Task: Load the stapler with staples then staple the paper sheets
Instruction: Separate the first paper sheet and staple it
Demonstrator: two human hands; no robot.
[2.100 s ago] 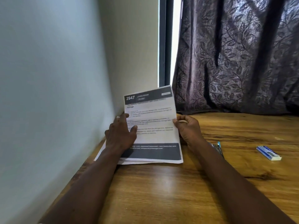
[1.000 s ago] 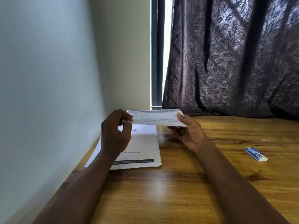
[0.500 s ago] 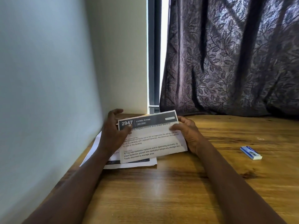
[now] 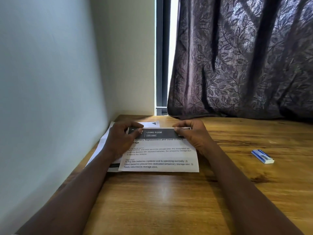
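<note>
Count it up: 2 hands, 1 printed top sheet [image 4: 159, 155] headed "LIVING ROOM", and a small stack of lower sheets [image 4: 147, 124] under it. I cannot tell how many are in that stack. There is also 1 little blue-and-white box [image 4: 262, 156], all on 1 wooden table [image 4: 169, 200]. The papers sit tight to the wall [image 4: 50, 82], with the lower sheets peeking out at 9 and 12 o'clock of the top sheet. The left hand [image 4: 121, 141] has the sheet's 10 o'clock corner, thumb on the dark header band and fingers curled over the far edge, pinching the paper. The right hand [image 4: 193, 134] mirrors it at the 2 o'clock corner, thumb pressed on the band and fingers bent behind the edge, pinching too. The box lies alone at 3 o'clock of the papers, well apart from them, and the 1 patterned curtain [image 4: 245, 65] hangs beyond at 12 o'clock. Now the change: half a second ago that top sheet was up off the stack, tilted toward the camera and skewed; here it is down flat on the lower sheets, its near edge running square across the table. Both hands have slid up to its far corners. The box has not shifted on the wood.
</note>
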